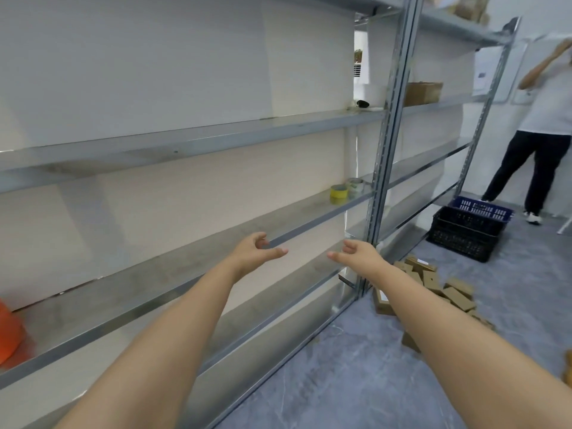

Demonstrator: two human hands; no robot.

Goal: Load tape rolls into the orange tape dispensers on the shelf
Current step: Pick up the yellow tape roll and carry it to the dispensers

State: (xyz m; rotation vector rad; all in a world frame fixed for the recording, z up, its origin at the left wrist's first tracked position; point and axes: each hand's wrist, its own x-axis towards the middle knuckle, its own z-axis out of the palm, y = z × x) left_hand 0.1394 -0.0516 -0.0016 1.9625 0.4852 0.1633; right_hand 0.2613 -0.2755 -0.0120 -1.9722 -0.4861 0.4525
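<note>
A yellow tape roll (338, 194) and a clear tape roll (354, 187) sit side by side at the far right end of the grey metal shelf (216, 243). An orange object (9, 331), partly cut off by the frame, rests on the same shelf at the far left. Both my arms stretch forward in front of the shelf edge. My left hand (255, 252) is empty, fingers loosely curled and apart. My right hand (356, 253) is also empty with fingers apart. Both hands are well short of the tape rolls.
Metal uprights (383, 156) divide the shelving bays. Small cardboard boxes (439, 289) lie scattered on the grey floor. Stacked black and blue crates (470, 227) stand further right. A person in a white shirt (544, 119) stands at the far right. A cardboard box (422, 92) sits on an upper shelf.
</note>
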